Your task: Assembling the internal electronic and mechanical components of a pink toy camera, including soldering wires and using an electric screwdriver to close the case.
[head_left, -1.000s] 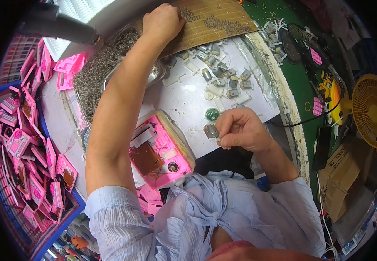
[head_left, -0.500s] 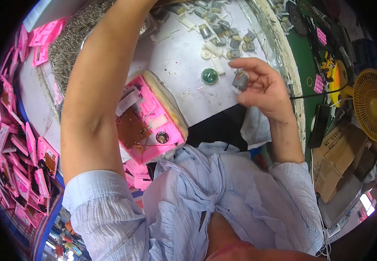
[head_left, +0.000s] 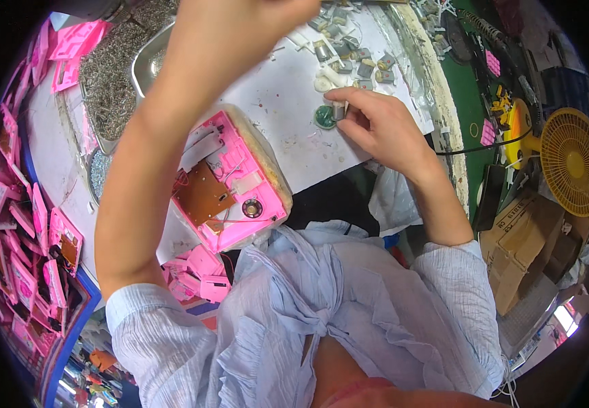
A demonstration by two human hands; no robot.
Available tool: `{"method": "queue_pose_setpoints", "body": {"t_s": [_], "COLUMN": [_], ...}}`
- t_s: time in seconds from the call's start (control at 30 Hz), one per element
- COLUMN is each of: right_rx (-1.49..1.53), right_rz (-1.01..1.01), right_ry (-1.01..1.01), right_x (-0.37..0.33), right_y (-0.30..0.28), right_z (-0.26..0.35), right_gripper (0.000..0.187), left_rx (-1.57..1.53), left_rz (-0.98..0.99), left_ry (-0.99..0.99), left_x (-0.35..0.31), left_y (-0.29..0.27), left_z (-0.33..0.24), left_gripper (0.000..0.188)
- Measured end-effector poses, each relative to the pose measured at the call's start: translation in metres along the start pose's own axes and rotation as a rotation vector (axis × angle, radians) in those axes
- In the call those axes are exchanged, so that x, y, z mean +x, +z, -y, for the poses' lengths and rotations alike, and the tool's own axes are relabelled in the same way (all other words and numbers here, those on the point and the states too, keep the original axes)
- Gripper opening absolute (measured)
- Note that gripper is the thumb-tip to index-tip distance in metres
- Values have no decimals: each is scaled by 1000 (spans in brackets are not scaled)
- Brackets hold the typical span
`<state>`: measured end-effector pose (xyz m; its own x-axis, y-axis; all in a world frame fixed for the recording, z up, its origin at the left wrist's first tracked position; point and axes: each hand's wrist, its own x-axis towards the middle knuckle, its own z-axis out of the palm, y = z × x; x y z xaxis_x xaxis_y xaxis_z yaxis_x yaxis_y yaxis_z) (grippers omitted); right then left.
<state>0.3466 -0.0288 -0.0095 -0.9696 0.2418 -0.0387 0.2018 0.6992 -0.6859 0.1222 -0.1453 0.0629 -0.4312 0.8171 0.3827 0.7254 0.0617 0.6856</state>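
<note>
My right hand (head_left: 376, 126) rests on the white work surface (head_left: 274, 115) and pinches a small grey metal motor (head_left: 339, 110) just beside a round green disc (head_left: 324, 117). My left hand (head_left: 240, 17) is raised at the top edge of the view, forearm crossing the picture; its fingers are cut off, so what it holds is hidden. Under that forearm lies an open pink plastic toy casing (head_left: 230, 183) with a brown circuit board, thin wires and a small round speaker, resting on a pale pad.
Several grey motors (head_left: 356, 58) lie scattered at the back. A metal tray of small screws (head_left: 114, 88) sits at the left. Many pink casings (head_left: 22, 224) fill a blue bin. A yellow fan (head_left: 570, 170) and cardboard boxes (head_left: 522, 251) stand at the right.
The view has tilted down and my left arm has risen until its hand leaves the top. My right hand has carried the motor away from my body, to beside the green disc.
</note>
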Motion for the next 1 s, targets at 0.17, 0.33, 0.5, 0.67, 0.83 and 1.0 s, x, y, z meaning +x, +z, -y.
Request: {"method": "queue_pose_setpoints", "body": {"t_s": [0.17,0.33,0.5,0.67,0.83,1.0], "right_rx": [-185,-132,889,1214,1256,1163], "right_rz": [-20,64,190,470,568,524], "right_ry": [-125,-26,134,189,303,262], "right_x": [11,20,-5,-5,3,2], "right_y": [10,-1,9,52,52,57], "right_z": [4,23,61,89,91,91], "right_gripper": [36,35,46,50,49,47], "left_rx": [-414,-577,-536,-540,-526,-548], "left_rz": [42,-27,-63,-270,-282,-294], "left_ry": [-374,-432,-569,-519,-519,-513], "left_x": [-114,-189,-220,-240,-244,-244], "left_y": [-30,-23,-12,6,5,8], "left_z": [-36,-42,-58,-51,-48,-47], "left_gripper": [12,13,18,32,32,33]}}
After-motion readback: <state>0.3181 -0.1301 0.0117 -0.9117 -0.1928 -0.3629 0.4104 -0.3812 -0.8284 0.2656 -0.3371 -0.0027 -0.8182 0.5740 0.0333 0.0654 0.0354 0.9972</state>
